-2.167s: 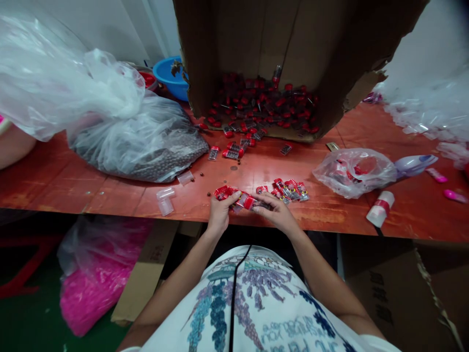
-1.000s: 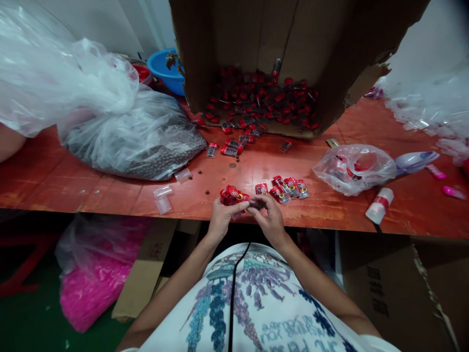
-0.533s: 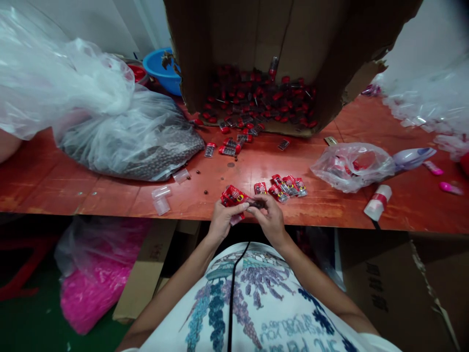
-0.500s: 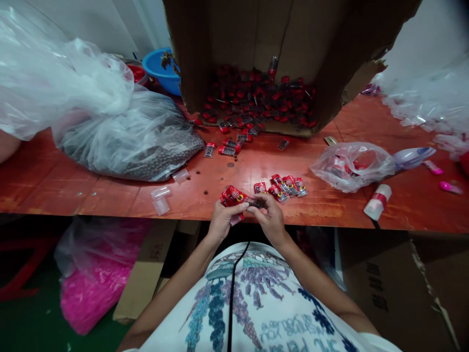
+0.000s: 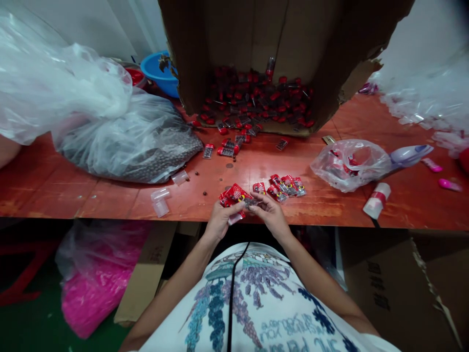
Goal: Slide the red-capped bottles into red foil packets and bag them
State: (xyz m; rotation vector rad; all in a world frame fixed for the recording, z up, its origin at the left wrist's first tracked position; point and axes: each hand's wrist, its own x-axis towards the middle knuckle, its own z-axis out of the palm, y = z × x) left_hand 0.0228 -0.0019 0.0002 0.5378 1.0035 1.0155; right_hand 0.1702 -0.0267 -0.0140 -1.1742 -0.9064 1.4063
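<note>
Over the table's front edge, my left hand [image 5: 218, 220] is closed around a few small red-topped packets [image 5: 235, 194]. Fingers and thumb of my right hand [image 5: 273, 215] pinch the grey, clear end of one of these packets, so both hands meet on it. What lies inside that end is too small to make out. Just beyond my right hand lies a loose group of similar red packets [image 5: 288, 187]. Clear plastic tubes [image 5: 160, 201] rest on the table to the left of my left hand.
A torn cardboard box [image 5: 351, 80] lies open at the back, holding many red-capped tubes [image 5: 256, 100]. To the left sits a large clear bag of dark pellets [image 5: 146, 142]. A small plastic bag [image 5: 351, 166] and a white roll [image 5: 377, 200] are on the right.
The packet's clear end shows a little more between my hands, and my right fingers have shifted slightly. The whole view has moved very slightly. Nothing has been put down.
</note>
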